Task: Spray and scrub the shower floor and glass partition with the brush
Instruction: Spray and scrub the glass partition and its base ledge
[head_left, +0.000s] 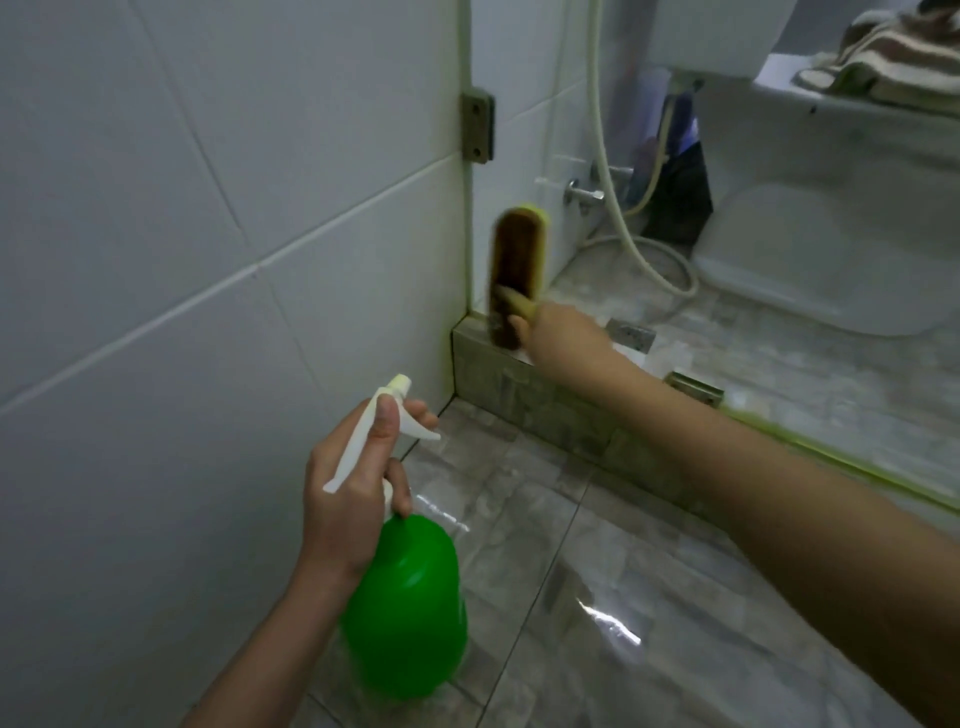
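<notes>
Here, right hand (563, 332) outstretched grips brush (519, 254); left hand (343, 499) holds spray bottle (405, 597).

Bright green spray bottle (405, 597), white trigger head. On the brush (519, 254), dark brown bristles, yellow back (blurred). Plain grey-white wall tiles (208, 208), white grout. Grey marbled floor (649, 519), dark grout; curb (519, 395) same marbling. Yellow-green tint on glass partition (841, 457) edge. Brown-and-cream striped towel (893, 57). Cream hose (608, 156). White toilet (779, 270).
</notes>
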